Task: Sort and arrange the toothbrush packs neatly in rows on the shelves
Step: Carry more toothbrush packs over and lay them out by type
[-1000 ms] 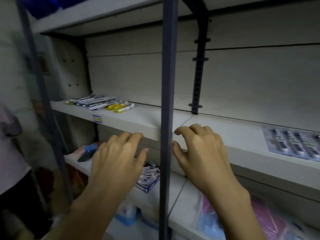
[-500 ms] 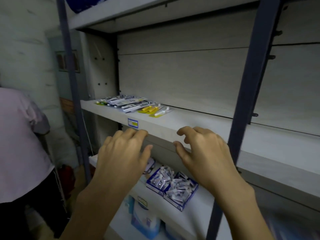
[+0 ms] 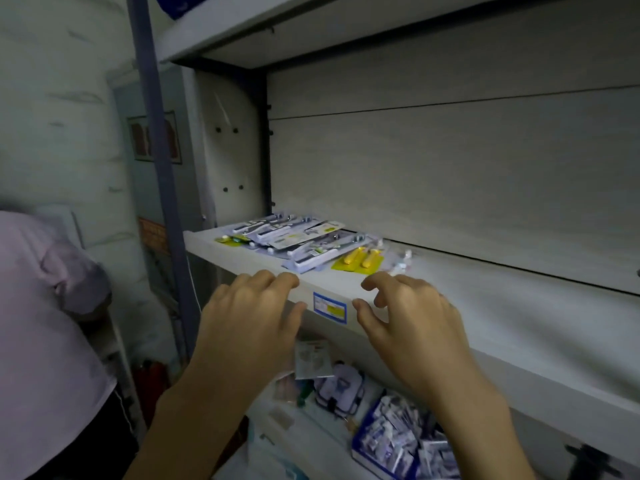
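Both hands, left hand [image 3: 247, 318] and right hand [image 3: 414, 322], hover empty (fingers loosely curled) before scattered plastic-carded toothbrush packs [image 3: 294, 242] on the white shelf [image 3: 485, 299].

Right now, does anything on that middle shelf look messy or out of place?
Yes. The toothbrush packs at the shelf's left end lie in a loose overlapping heap, angled differently rather than in rows. The yellow pack and a small clear pack sit apart at the heap's right. Neither hand holds anything.

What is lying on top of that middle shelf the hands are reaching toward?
On the shelf lies a loose cluster of toothbrush packs, overlapping each other, with a yellow pack at its right end. Whatever lies beneath the overlapping packs is covered. Both hands are empty.
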`<action>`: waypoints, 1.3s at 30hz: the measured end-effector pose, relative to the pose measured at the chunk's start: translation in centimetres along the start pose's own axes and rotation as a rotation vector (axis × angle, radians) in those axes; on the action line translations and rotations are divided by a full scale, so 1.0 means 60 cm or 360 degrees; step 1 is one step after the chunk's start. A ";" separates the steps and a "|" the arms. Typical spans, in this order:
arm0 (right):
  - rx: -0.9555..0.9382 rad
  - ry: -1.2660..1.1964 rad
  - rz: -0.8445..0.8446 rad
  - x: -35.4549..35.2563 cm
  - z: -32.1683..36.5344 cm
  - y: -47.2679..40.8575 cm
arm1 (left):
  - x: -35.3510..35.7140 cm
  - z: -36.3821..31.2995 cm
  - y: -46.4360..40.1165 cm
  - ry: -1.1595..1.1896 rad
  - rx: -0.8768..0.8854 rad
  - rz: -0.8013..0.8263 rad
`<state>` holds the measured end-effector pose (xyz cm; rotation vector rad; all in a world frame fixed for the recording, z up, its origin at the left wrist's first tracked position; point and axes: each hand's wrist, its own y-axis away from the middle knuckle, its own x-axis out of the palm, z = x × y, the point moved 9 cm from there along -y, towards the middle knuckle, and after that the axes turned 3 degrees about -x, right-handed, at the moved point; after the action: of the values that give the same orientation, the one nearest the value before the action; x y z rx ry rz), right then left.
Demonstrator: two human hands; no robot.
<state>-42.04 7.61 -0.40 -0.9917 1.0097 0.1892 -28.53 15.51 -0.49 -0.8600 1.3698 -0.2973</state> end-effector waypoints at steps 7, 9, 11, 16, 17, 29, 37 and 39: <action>0.0087 0.0037 -0.0054 0.079 0.019 -0.082 | 0.075 0.090 -0.069 0.0226 -0.0016 0.0117; 0.0138 0.0050 -0.0073 0.106 0.026 -0.102 | 0.093 0.117 -0.083 0.0278 0.0017 0.0112; 0.0171 0.0083 -0.0102 0.131 0.041 -0.123 | 0.107 0.147 -0.098 0.0291 0.0062 0.0112; 0.0293 0.0182 -0.0173 0.183 0.099 -0.182 | 0.148 0.251 -0.147 0.0374 0.0131 0.0120; 0.0315 0.0200 -0.0187 0.191 0.111 -0.194 | 0.156 0.271 -0.159 0.0382 0.0150 0.0120; 0.0755 0.0382 -0.0246 0.244 0.124 -0.244 | 0.250 0.358 -0.274 0.0651 0.0320 0.0123; 0.0977 0.0535 -0.0313 0.240 0.058 -0.258 | 0.316 0.309 -0.345 0.0658 0.0412 0.0200; 0.1097 0.0533 -0.0296 0.246 0.037 -0.259 | 0.328 0.301 -0.360 0.0626 0.0424 0.0197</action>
<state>-23.88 -3.85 -2.14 -0.4797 1.1628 -0.4708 -1.13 -5.25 -0.78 -0.5068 1.6935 -0.5606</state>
